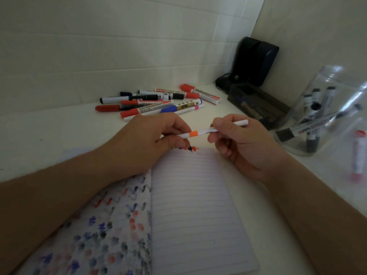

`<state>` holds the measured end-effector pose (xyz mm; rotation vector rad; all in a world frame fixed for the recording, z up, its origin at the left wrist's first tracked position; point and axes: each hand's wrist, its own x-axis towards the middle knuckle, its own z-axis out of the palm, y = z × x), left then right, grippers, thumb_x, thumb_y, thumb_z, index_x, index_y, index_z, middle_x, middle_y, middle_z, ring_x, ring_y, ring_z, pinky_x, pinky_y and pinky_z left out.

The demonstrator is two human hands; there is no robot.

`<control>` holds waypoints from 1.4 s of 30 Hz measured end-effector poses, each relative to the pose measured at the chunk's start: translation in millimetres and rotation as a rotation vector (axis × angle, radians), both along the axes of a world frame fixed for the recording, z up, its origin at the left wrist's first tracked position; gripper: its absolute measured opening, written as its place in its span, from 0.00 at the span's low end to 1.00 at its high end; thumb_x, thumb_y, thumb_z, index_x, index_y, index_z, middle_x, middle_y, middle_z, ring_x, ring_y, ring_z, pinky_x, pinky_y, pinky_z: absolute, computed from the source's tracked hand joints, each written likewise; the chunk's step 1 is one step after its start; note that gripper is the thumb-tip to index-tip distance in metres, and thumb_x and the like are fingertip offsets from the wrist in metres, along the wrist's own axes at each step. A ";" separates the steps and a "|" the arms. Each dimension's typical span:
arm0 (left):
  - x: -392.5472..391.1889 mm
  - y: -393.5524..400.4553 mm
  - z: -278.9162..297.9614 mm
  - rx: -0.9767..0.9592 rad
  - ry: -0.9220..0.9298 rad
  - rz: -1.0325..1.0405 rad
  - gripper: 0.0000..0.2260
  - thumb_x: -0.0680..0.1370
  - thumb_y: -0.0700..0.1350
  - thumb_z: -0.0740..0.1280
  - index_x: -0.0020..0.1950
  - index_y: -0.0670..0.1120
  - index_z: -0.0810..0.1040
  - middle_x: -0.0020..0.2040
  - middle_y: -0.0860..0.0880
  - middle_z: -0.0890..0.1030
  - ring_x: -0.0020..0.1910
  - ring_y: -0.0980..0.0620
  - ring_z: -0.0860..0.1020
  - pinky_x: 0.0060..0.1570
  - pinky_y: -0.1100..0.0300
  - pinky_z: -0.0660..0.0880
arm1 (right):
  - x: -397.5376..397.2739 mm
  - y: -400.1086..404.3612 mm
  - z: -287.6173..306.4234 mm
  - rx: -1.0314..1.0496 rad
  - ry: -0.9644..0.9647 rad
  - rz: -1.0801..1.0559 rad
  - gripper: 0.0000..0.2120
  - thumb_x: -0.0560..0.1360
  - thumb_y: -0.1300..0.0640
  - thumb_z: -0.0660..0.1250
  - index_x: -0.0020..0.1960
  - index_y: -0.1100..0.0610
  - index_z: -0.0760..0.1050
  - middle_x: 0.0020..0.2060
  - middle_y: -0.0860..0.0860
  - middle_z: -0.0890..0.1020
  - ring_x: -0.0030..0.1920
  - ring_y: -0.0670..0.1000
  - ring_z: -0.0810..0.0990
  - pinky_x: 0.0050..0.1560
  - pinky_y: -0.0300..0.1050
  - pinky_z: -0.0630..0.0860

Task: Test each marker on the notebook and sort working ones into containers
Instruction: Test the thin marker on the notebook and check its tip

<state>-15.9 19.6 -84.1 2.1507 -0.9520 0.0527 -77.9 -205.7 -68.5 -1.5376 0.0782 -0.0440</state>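
**A thin orange pen held between two hands, above the page**

We hold a slim white pen with an orange band level between our hands, just above the top edge of the open notebook. Our left hand pinches the end beside the orange band between thumb and fingertips; our right hand curls its thumb and fingers round the barrel, with the white tail sticking out past them. Whether the cap is on or coming off, we cannot tell, since our fingers cover that end.

We judge the pen to be light, stiff and smooth, so it asks for little force but may roll or twist in a loose hold. The barrel is the best place to hold it for writing, and the short end by the band is where we would pull. A straight pull along its length seems safer than bending.

A few small scribbles in orange, dark and blue sit at the top of the lined page, and the left page is thick with old marks. The pile of markers lies farther back on the white table. To the right stands a clear jar holding several markers, with a dark box behind it.
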 end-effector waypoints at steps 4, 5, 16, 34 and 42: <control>-0.6 -1.0 1.4 0.053 -0.008 -0.035 0.07 0.79 0.50 0.71 0.51 0.64 0.79 0.44 0.71 0.83 0.46 0.67 0.80 0.42 0.72 0.71 | -1.6 -2.2 0.3 0.028 0.012 0.006 0.08 0.75 0.54 0.71 0.41 0.58 0.80 0.33 0.55 0.85 0.30 0.50 0.73 0.30 0.40 0.68; -1.3 -1.0 1.8 0.056 -0.016 -0.035 0.07 0.78 0.52 0.70 0.50 0.65 0.78 0.44 0.71 0.83 0.46 0.64 0.81 0.43 0.67 0.74 | -1.7 -2.8 0.1 0.016 0.011 0.012 0.08 0.77 0.55 0.70 0.41 0.58 0.80 0.33 0.55 0.85 0.31 0.50 0.73 0.30 0.40 0.68; 4.8 0.9 -8.0 -0.104 -0.071 0.020 0.08 0.80 0.46 0.71 0.56 0.58 0.82 0.43 0.62 0.85 0.45 0.68 0.80 0.43 0.73 0.71 | 4.6 1.9 -9.0 -0.034 -0.042 -0.043 0.13 0.82 0.49 0.66 0.47 0.57 0.81 0.37 0.54 0.85 0.33 0.49 0.71 0.33 0.41 0.67; -33.4 -27.6 46.5 0.302 -0.542 0.089 0.09 0.78 0.62 0.65 0.49 0.60 0.82 0.41 0.60 0.75 0.43 0.56 0.73 0.45 0.54 0.72 | -75.7 -1.4 22.0 -0.061 -0.067 -0.137 0.06 0.82 0.57 0.69 0.56 0.56 0.83 0.45 0.55 0.88 0.40 0.52 0.81 0.40 0.44 0.76; -119.2 -169.4 83.1 0.005 -0.297 -0.171 0.08 0.79 0.55 0.70 0.57 0.60 0.83 0.37 0.58 0.77 0.37 0.61 0.74 0.36 0.64 0.67 | -187.3 -85.5 46.8 0.154 -0.317 -0.726 0.06 0.83 0.59 0.67 0.53 0.58 0.82 0.39 0.56 0.84 0.31 0.51 0.76 0.34 0.43 0.72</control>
